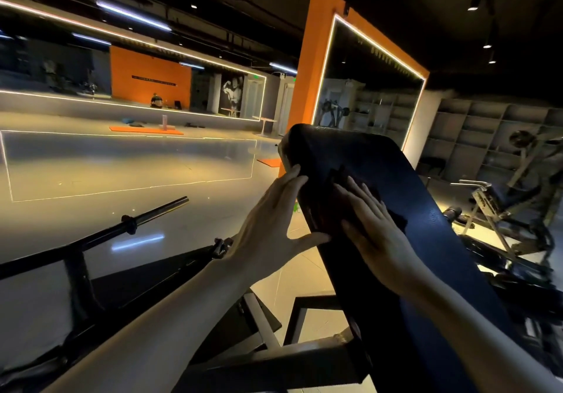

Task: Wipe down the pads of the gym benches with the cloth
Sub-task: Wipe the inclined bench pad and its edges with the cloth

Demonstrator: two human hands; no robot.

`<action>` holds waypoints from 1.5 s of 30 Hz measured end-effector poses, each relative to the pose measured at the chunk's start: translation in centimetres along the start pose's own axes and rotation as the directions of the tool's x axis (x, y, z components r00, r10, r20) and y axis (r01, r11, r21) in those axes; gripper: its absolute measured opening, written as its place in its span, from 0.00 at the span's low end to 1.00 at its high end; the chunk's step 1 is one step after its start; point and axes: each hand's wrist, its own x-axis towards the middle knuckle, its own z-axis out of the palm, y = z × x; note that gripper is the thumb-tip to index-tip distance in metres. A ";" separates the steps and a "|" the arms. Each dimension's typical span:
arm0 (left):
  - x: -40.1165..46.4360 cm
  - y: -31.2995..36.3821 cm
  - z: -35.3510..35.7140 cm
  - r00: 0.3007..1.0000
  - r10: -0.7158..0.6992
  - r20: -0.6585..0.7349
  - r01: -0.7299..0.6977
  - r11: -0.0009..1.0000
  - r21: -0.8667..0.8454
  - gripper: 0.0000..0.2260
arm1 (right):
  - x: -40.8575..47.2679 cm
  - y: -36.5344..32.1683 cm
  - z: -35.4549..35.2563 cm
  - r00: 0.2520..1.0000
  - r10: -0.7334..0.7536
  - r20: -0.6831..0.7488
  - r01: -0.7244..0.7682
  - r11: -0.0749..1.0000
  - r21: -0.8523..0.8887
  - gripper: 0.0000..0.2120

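Pressing on pad: dark cloth (365, 206), centre of frame, flat against inclined black bench pad (405, 197).
Right hand (376, 235): fingers straight, slightly spread, pinning cloth down.
Left hand (274, 225): fingers extended, together, against pad's left edge, thumb apart.
Lower left: black barbell (131, 225) on rack.
Upper right: orange-framed mirror (365, 94).
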 end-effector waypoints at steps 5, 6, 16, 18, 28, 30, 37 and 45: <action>0.1 0.5 0.0 0.999 -0.014 -0.049 0.018 0.997 0.076 0.40 | 6.6 -0.8 -0.2 0.993 0.110 -0.032 -0.112 0.991 -0.074 0.23; 0.2 0.6 0.0 0.998 -0.017 -0.054 0.021 0.996 0.081 0.40 | 7.5 -0.9 -0.1 0.991 0.133 -0.020 -0.134 0.988 -0.077 0.23; -0.8 1.5 0.1 1.000 -0.003 0.014 0.002 0.998 0.056 0.39 | -4.5 0.0 0.2 0.996 0.059 0.062 -0.056 0.997 -0.044 0.27; -0.8 1.9 0.0 0.999 0.038 0.017 -0.039 0.996 0.081 0.37 | -3.2 1.0 -0.1 0.993 0.090 0.077 -0.086 0.995 -0.051 0.26; -2.3 3.4 2.1 0.989 0.149 0.022 -0.151 0.977 0.154 0.31 | -3.8 1.3 0.5 0.993 0.116 0.008 -0.115 0.992 -0.055 0.25; -2.7 3.2 2.1 0.980 0.192 0.048 -0.197 0.961 0.194 0.30 | -5.7 2.6 0.1 0.992 0.124 0.037 -0.123 0.992 -0.037 0.25; -2.5 3.9 1.6 0.981 0.190 0.038 -0.193 0.955 0.224 0.30 | 0.5 4.5 -0.6 0.954 0.300 -0.022 -0.300 0.953 -0.046 0.25; -2.6 3.3 1.9 0.984 0.177 0.018 -0.176 0.959 0.222 0.27 | -6.2 5.4 -0.7 0.983 0.186 0.006 -0.186 0.982 -0.020 0.25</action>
